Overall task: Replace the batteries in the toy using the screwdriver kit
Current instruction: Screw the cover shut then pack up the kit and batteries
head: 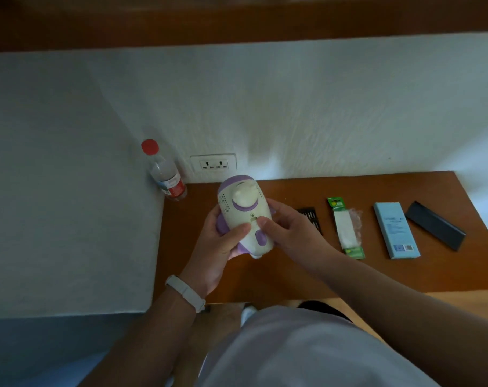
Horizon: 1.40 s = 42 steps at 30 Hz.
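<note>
The toy (244,216), cream and purple, was held above the left end of the brown surface (293,269), its far side hidden. The left hand (219,247) clasped it from the left; the right hand (287,233) pressed fingers (265,223) by its hatch. A black tray (311,216) lay half hidden behind the right hand. Open wood lay nearer the person.
</note>
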Motion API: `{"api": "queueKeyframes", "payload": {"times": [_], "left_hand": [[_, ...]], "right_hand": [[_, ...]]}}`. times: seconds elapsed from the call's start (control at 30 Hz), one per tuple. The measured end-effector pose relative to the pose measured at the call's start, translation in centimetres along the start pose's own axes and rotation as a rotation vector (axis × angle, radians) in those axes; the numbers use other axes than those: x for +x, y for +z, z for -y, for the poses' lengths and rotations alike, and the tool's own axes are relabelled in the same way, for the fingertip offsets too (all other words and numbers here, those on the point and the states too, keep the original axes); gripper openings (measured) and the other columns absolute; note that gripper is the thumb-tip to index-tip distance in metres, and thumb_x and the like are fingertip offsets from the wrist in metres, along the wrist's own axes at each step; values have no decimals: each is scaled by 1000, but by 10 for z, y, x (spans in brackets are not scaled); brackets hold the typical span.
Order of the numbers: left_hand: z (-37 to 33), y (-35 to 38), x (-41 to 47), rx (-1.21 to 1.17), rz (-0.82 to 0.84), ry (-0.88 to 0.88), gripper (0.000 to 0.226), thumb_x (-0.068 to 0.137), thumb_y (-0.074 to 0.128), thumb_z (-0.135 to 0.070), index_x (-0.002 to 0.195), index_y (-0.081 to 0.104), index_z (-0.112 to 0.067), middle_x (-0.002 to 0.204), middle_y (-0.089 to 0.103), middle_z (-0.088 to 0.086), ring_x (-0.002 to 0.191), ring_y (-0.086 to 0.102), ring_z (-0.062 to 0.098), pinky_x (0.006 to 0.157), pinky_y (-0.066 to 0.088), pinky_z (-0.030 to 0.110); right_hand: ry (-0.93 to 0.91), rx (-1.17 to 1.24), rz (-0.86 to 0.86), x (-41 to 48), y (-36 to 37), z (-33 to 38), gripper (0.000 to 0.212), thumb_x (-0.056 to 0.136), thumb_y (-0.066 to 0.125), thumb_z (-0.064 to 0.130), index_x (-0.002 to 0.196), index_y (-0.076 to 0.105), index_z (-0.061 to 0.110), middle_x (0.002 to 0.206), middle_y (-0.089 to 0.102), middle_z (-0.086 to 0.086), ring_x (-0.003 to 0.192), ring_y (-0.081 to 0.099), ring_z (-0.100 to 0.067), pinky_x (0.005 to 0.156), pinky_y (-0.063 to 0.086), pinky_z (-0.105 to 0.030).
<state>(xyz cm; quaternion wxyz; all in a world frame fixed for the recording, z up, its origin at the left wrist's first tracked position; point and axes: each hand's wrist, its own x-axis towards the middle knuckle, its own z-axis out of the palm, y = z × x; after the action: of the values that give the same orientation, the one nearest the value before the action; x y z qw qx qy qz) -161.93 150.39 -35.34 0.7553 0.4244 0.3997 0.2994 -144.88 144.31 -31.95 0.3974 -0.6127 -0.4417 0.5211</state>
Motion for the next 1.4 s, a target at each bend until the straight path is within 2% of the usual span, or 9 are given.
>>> {"api": "queueKeyframes", "payload": {"times": [0.1, 0.27, 0.4, 0.63, 0.83, 0.93, 1.17, 1.27, 1.4], "left_hand": [[18, -14, 2, 30, 17, -58, 62, 89, 71, -9, 145, 45, -22, 135, 63, 9, 122, 63, 30, 98, 53, 54], [41, -27, 3, 32, -23, -148, 68, 81, 74, -14, 143, 48, -24, 132, 65, 7, 119, 65, 29, 93, 56, 48], [53, -34, 6, 57, -57, -185, 69, 79, 74, -15, 141, 49, -28, 129, 67, 2, 117, 66, 25, 90, 58, 46], [51, -39, 15, 78, -97, -165, 64, 80, 70, -17, 138, 50, -33, 125, 68, -4, 112, 68, 18, 84, 59, 42], [51, -46, 18, 92, -85, -150, 59, 88, 68, -12, 141, 48, -29, 125, 68, -4, 113, 67, 17, 78, 59, 32], [53, -51, 19, 135, -80, -153, 64, 88, 72, -16, 144, 46, -28, 130, 66, -3, 116, 66, 18, 79, 60, 30], [53, -56, 20, 280, -105, -159, 73, 81, 77, -34, 145, 42, -33, 132, 60, -8, 124, 58, 15, 103, 52, 45], [52, -54, 19, 337, -130, -135, 78, 74, 78, -43, 143, 45, -32, 132, 60, -8, 125, 57, 15, 103, 53, 41], [52, -51, 15, 394, -168, -67, 59, 84, 77, -31, 137, 50, -29, 128, 63, -7, 119, 60, 11, 91, 56, 25]], "right_hand": [[68, -7, 17, 6, 8, -21, 29, 99, 57, 32, 109, 52, 59, 100, 72, 16, 96, 67, 0, 78, 55, -18], [183, -7, 13, 17, 20, -53, 50, 96, 61, 36, 143, 45, 32, 110, 70, 8, 104, 67, -8, 95, 54, -34], [240, 3, 34, 25, 27, -74, 55, 92, 64, 42, 142, 44, 37, 118, 68, 9, 109, 65, -7, 98, 53, -40], [233, 54, 7, 39, 34, -79, 48, 94, 64, 37, 138, 47, 35, 115, 68, 7, 106, 65, -8, 87, 56, -28], [243, 11, 15, 44, 36, -79, 50, 92, 65, 40, 137, 45, 34, 113, 67, 9, 103, 66, -7, 87, 56, -28], [238, 8, 9, 42, 32, -78, 38, 96, 60, 38, 133, 50, 35, 106, 68, 10, 100, 67, -9, 84, 56, -28], [329, -594, -225, 47, -16, -108, 24, 98, 54, 31, 117, 59, 19, 99, 62, -1, 76, 60, -17, 66, 52, -34], [370, -802, -178, 53, -32, -121, 25, 97, 54, 34, 116, 57, 17, 114, 55, -4, 87, 57, -22, 74, 52, -38], [330, -996, -71, 57, -33, -131, 25, 99, 50, 31, 118, 53, 14, 117, 50, -7, 94, 59, -28, 70, 48, -36]]}}
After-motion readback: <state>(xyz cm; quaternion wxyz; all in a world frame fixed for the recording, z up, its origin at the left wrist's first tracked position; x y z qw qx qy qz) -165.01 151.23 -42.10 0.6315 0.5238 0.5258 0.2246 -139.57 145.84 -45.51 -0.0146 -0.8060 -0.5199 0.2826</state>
